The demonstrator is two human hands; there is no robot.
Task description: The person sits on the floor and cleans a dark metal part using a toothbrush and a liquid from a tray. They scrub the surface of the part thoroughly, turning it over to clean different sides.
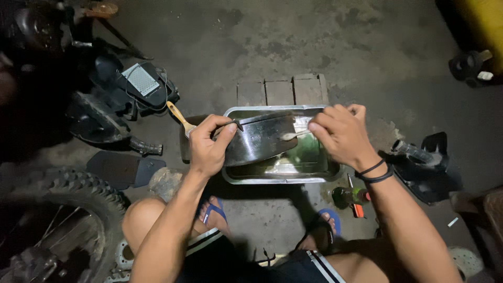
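The left hand (208, 147) grips the rim of a dark metal cover (259, 137), held tilted over the tray (277, 178) on the floor. The right hand (340, 133) pinches a small brush (293, 135) against it. To scrub well, the cover should stay steady and low over the tray, so drips fall inside.

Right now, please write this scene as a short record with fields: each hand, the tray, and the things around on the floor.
Left hand: grips the left end of a dark curved metal part
Right hand: holds a small brush against that part
Tray: metal, rectangular, on the floor, greenish liquid inside; the part is over it
Behind tray: bricks
Left of tray: wooden-handled brush, black plastic covers, knobby tyre
Right of tray: green bottle
Feet: blue sandals
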